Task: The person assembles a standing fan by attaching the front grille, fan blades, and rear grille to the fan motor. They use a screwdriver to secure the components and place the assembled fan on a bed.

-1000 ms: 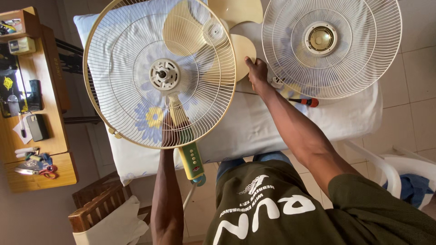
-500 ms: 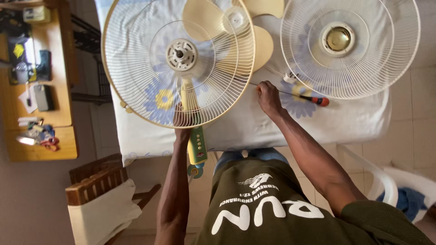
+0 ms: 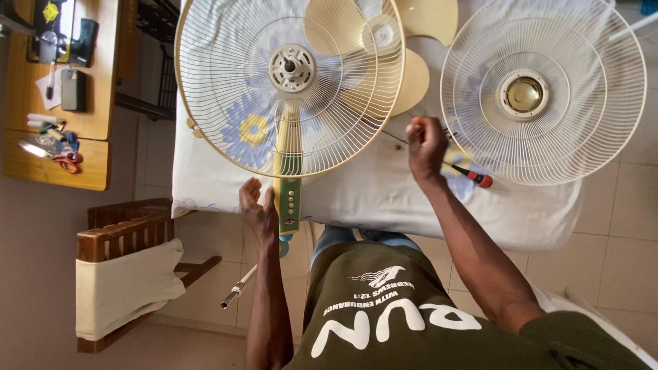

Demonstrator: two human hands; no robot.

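The fan is in pieces across the cloth-covered table. The rear guard with motor hub, cream-rimmed, lies near the table's left edge, its green control neck hanging over the near edge. The loose front guard, white with a brass-coloured centre cap, lies toward the right edge. The cream blade set sits between the two at the far edge, partly under the rear guard. So the front guard and blades look to be off already, while the hub remains seated in the rear guard; the job seems roughly midway.

The left hand has its fingers spread and loose just beside the control neck, gripping nothing. The right hand is curled closed over a screwdriver with a red-and-black handle (its thin shaft pokes out the other side of the fist), between the two guards.

On the neck is a column of small pale buttons with a red mark beneath them. The cloth carries a blue-and-yellow flower print.
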